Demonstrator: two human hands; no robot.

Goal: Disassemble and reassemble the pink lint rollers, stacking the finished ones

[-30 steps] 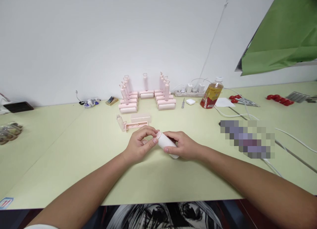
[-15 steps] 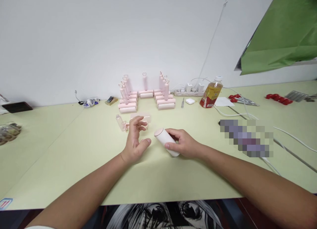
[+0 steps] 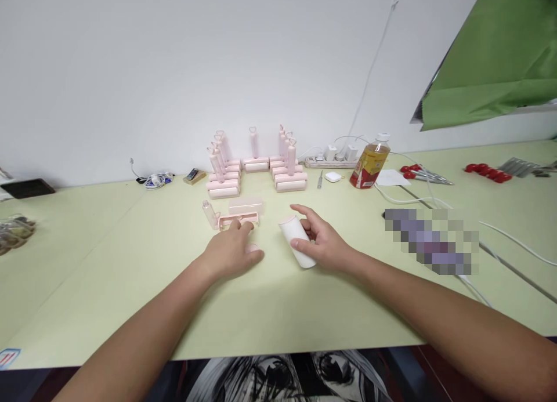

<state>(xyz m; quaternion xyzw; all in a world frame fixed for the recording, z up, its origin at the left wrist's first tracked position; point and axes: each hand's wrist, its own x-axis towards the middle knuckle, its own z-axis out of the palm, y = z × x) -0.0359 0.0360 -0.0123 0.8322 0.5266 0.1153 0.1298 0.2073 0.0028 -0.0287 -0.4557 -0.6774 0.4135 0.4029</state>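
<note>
My right hand (image 3: 324, 239) is closed around a white lint roller refill roll (image 3: 297, 242). The roll is tilted above the table, with a pinkish upper end. My left hand (image 3: 232, 248) reaches palm down, low over the table, with its thumb apart from the fingers. Between the thumb and fingers, a small round pink piece (image 3: 252, 248) shows in part. Just beyond the fingertips lies an open pink roller frame (image 3: 238, 219). Behind it is a translucent pink cover (image 3: 246, 205), and to its left a pink handle (image 3: 209, 214) leans upward.
Pink lint rollers (image 3: 291, 181) with upright handles stand in rows near the wall. To their right are a power strip (image 3: 331, 163), a drink bottle (image 3: 369, 165) and red-handled pliers (image 3: 424, 174). White cables (image 3: 435, 202) and a blurred-out object (image 3: 429, 242) lie at right.
My left hand has turned palm down and lowered to the table, uncovering the pink frame. The roll in my right hand has shifted slightly and stands more upright; the right index finger has lifted off.
</note>
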